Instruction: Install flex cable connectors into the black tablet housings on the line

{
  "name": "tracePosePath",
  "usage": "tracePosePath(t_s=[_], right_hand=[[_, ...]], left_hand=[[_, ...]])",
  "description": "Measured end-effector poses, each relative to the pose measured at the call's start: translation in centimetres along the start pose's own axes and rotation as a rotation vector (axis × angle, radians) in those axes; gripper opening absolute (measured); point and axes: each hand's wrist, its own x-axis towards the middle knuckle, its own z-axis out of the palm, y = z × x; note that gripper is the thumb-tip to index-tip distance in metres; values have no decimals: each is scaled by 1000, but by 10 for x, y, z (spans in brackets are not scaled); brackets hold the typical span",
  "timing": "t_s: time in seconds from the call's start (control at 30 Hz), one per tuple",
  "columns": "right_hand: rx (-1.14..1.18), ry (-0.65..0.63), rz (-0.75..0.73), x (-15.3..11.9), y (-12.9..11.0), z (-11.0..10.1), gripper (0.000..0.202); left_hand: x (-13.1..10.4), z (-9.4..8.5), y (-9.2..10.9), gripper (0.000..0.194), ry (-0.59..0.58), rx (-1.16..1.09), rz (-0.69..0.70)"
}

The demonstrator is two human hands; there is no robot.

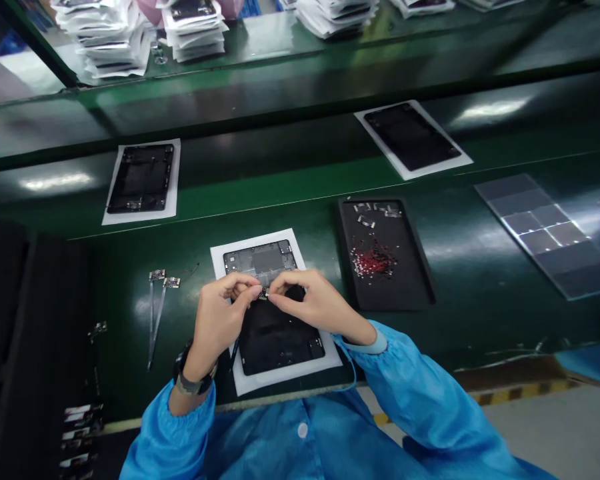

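Note:
Between the fingertips of both hands is a small circuit board [263,294], held just above a black tablet housing [275,340]. My left hand [225,310] pinches the board's left side, and a watch-like band circles that wrist. From the right, my right hand [313,300] is closed in a pinch at the board's other edge; whether it grips the board or a tiny part on it cannot be made out. Under the housing lies a white sheet [245,385]. Left of my left hand, two small boards with long flat cables [171,283] rest on the green bench.
A black tray [395,293] holds red-and-black small parts [373,262] and several little boards. Two more housings [143,177] [413,135] lie on paper farther back. A clear-and-grey sheet [550,233] is at right. Paper-wrapped stacks [105,37] stand on the shelf; black foam-like blocks [25,353] border the left.

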Motion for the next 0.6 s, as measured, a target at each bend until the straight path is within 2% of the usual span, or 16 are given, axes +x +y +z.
tracePosePath(t_s=[0.37,0.6], right_hand=[[-16,15,23,-1,1,1,9],[-167,62,20,-3,3,6,10]], left_hand=[[0,0,-4,10,-20,12,-5],[0,3,-2,9,5,112,37]])
